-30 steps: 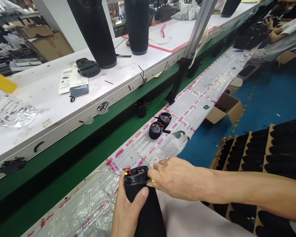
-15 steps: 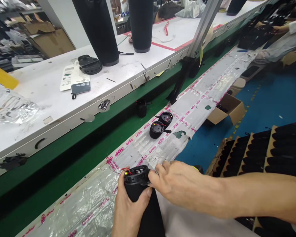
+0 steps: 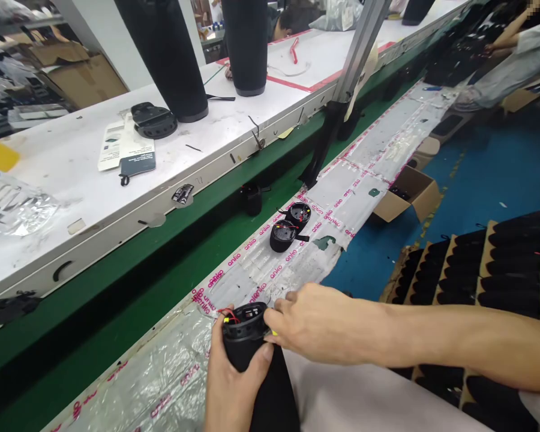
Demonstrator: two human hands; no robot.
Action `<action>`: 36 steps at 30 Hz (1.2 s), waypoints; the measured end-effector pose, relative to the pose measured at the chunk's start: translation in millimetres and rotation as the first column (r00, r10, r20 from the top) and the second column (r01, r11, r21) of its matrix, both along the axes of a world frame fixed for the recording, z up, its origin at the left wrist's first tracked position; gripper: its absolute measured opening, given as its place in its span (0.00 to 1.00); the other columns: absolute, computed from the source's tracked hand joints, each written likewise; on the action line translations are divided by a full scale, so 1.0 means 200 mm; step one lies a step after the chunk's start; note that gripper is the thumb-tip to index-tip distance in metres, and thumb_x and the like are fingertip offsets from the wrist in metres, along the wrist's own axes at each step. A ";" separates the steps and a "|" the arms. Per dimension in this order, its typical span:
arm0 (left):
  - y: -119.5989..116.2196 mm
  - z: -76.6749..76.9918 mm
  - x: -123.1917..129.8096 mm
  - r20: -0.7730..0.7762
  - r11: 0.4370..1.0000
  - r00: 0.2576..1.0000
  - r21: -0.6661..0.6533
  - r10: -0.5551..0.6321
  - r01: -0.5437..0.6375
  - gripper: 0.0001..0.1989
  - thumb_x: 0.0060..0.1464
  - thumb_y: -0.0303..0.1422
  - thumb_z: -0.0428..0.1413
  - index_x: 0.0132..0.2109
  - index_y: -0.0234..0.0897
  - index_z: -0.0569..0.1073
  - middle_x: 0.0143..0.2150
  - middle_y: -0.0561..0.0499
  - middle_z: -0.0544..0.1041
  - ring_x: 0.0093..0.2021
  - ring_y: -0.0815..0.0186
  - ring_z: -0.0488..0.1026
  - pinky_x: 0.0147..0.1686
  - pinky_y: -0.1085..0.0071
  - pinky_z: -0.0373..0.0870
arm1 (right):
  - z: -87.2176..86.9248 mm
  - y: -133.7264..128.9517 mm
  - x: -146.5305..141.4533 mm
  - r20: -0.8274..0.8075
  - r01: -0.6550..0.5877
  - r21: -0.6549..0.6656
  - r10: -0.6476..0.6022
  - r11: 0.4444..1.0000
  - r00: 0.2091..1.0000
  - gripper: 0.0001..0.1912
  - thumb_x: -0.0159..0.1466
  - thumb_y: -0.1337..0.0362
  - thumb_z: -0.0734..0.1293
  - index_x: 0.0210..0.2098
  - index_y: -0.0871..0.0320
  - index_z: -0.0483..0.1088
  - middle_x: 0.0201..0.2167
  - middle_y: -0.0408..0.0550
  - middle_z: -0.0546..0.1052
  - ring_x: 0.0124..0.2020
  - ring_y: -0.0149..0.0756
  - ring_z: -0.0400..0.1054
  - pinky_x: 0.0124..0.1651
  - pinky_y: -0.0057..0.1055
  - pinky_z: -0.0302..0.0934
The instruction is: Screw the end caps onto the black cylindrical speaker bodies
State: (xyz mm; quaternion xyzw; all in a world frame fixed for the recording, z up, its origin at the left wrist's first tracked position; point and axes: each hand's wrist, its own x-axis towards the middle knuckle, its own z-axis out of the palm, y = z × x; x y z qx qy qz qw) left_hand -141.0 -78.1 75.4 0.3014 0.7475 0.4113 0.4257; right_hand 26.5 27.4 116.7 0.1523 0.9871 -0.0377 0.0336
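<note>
My left hand [image 3: 234, 372] wraps round the top of a black fabric-covered cylindrical speaker housing [image 3: 276, 393], which leans towards me. Its open end has a black plastic ring [image 3: 245, 329]. Red wires with a small yellow connector [image 3: 226, 320] stick out at the ring's left side. My right hand [image 3: 303, 321] is closed against the right edge of the ring, its thumb and fingers pinched. A bit of yellow shows below those fingers, but what they hold is mostly hidden. Two short black cups with red wires, a nearer cup [image 3: 282, 237] and a farther cup [image 3: 300, 213], stand beyond.
The taped bench [image 3: 162, 360] runs away to the upper right. Above it, a white shelf [image 3: 72, 198] carries tall black cylinders [image 3: 247, 48], a black cap and cards. A metal post [image 3: 357, 54] rises between. Racked black cylinders [image 3: 508, 276] stand at right. A co-worker's sleeve [image 3: 499, 72] shows far off.
The view has shifted slightly. My right hand has turned a little at the ring, and a yellow bit now shows under its fingers. My left hand keeps its hold.
</note>
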 end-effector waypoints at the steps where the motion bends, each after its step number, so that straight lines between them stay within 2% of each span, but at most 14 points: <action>1: 0.00 0.00 -0.01 0.016 1.000 1.000 0.019 0.004 -0.004 0.42 0.46 0.51 0.68 0.64 0.40 0.66 0.62 0.39 0.73 0.63 0.42 0.69 0.64 0.49 0.62 | -0.02 0.00 0.00 -0.054 0.033 -0.040 -0.035 0.999 0.998 0.13 0.76 0.58 0.58 0.40 0.59 0.66 0.28 0.46 0.74 0.26 0.39 0.69 0.22 0.35 0.47; 3: 0.00 -0.01 -0.03 0.074 0.999 0.997 0.039 0.019 -0.022 0.47 0.42 0.51 0.70 0.65 0.40 0.65 0.61 0.39 0.74 0.63 0.42 0.70 0.65 0.49 0.62 | -0.07 0.00 0.02 -0.157 0.111 -0.132 -0.132 0.985 0.979 0.17 0.77 0.53 0.56 0.40 0.58 0.67 0.30 0.47 0.77 0.29 0.39 0.72 0.25 0.35 0.50; 5: 0.00 -0.01 -0.03 0.252 0.998 0.966 0.009 0.053 -0.057 0.50 0.41 0.50 0.71 0.67 0.40 0.63 0.59 0.40 0.77 0.62 0.41 0.72 0.64 0.49 0.65 | -0.11 -0.01 0.04 -0.236 0.163 -0.292 -0.237 0.942 0.942 0.16 0.77 0.54 0.56 0.41 0.58 0.67 0.30 0.46 0.78 0.29 0.37 0.73 0.28 0.34 0.54; 8: 0.00 0.00 -0.01 0.513 0.986 0.842 -0.079 0.164 -0.144 0.46 0.47 0.50 0.68 0.69 0.43 0.63 0.58 0.43 0.80 0.60 0.42 0.74 0.61 0.51 0.69 | -0.12 0.00 0.07 -0.289 0.203 -0.516 -0.391 0.832 0.874 0.17 0.78 0.54 0.55 0.44 0.58 0.67 0.28 0.42 0.76 0.27 0.33 0.70 0.32 0.32 0.57; 11: -0.01 0.01 0.00 0.532 0.980 0.825 -0.058 0.192 -0.191 0.43 0.48 0.48 0.68 0.68 0.45 0.66 0.60 0.47 0.79 0.64 0.45 0.71 0.65 0.55 0.67 | -0.10 0.02 0.08 -0.243 0.250 -0.578 -0.457 0.777 0.856 0.18 0.78 0.53 0.54 0.43 0.57 0.68 0.27 0.40 0.74 0.26 0.33 0.68 0.33 0.32 0.56; 14: -0.02 0.01 -0.02 0.596 0.988 0.790 -0.037 0.141 -0.148 0.38 0.49 0.47 0.67 0.65 0.45 0.71 0.62 0.46 0.78 0.68 0.43 0.67 0.68 0.53 0.63 | -0.09 0.02 0.08 -0.178 0.256 -0.600 -0.439 0.758 0.881 0.17 0.78 0.53 0.54 0.44 0.56 0.68 0.30 0.40 0.75 0.28 0.33 0.69 0.36 0.33 0.58; 16: -0.02 0.00 -0.05 0.615 0.994 0.782 -0.031 0.105 -0.109 0.35 0.48 0.46 0.67 0.63 0.44 0.74 0.62 0.45 0.78 0.68 0.41 0.66 0.68 0.51 0.63 | -0.08 0.01 0.08 -0.166 0.254 -0.577 -0.416 0.776 0.894 0.16 0.78 0.54 0.54 0.46 0.57 0.67 0.33 0.42 0.76 0.31 0.34 0.71 0.38 0.35 0.59; 20: 0.00 0.01 -0.08 0.511 0.997 0.857 0.004 0.062 -0.074 0.38 0.44 0.47 0.70 0.61 0.40 0.75 0.56 0.42 0.81 0.61 0.38 0.73 0.60 0.50 0.72 | -0.06 0.00 0.09 -0.138 0.230 -0.470 -0.328 0.852 0.935 0.15 0.78 0.55 0.53 0.46 0.58 0.66 0.36 0.46 0.78 0.36 0.39 0.74 0.37 0.36 0.57; 23: 0.03 0.03 -0.05 0.424 0.998 0.906 0.065 -0.015 -0.014 0.35 0.45 0.48 0.70 0.59 0.38 0.77 0.52 0.43 0.83 0.58 0.39 0.75 0.58 0.52 0.73 | -0.04 0.00 0.08 -0.102 0.202 -0.344 -0.250 0.917 0.963 0.15 0.78 0.54 0.55 0.43 0.58 0.65 0.34 0.47 0.78 0.34 0.39 0.74 0.32 0.35 0.53; 26: 0.04 0.04 -0.02 0.392 0.997 0.919 0.077 -0.029 -0.001 0.33 0.48 0.47 0.68 0.59 0.39 0.76 0.53 0.43 0.82 0.59 0.42 0.75 0.59 0.54 0.72 | -0.04 0.00 0.07 -0.097 0.161 -0.209 -0.184 0.965 0.978 0.16 0.78 0.54 0.55 0.42 0.58 0.64 0.32 0.46 0.77 0.32 0.39 0.73 0.29 0.34 0.50; 30: 0.02 0.04 0.00 0.430 0.997 0.902 0.071 -0.046 0.017 0.35 0.49 0.47 0.68 0.61 0.38 0.73 0.56 0.42 0.81 0.58 0.44 0.75 0.58 0.55 0.72 | -0.02 0.02 0.07 -0.064 0.122 -0.108 -0.129 0.987 0.990 0.14 0.78 0.55 0.55 0.42 0.57 0.63 0.31 0.45 0.76 0.30 0.40 0.73 0.26 0.36 0.46; 34: 0.01 0.03 0.00 0.443 1.000 0.896 0.028 -0.021 0.009 0.45 0.46 0.49 0.70 0.68 0.41 0.65 0.59 0.43 0.79 0.60 0.44 0.74 0.61 0.54 0.69 | 0.01 0.03 0.07 -0.029 0.078 -0.083 -0.080 0.993 0.996 0.14 0.79 0.56 0.54 0.43 0.57 0.63 0.31 0.46 0.76 0.30 0.41 0.73 0.24 0.38 0.44; 36: 0.01 0.03 0.00 0.439 1.000 0.899 0.017 0.004 -0.013 0.47 0.45 0.49 0.70 0.69 0.41 0.64 0.59 0.42 0.79 0.62 0.43 0.73 0.63 0.53 0.67 | 0.01 0.04 0.06 -0.020 0.062 -0.072 -0.063 0.995 0.998 0.14 0.79 0.56 0.53 0.43 0.57 0.63 0.32 0.46 0.76 0.30 0.41 0.73 0.24 0.38 0.45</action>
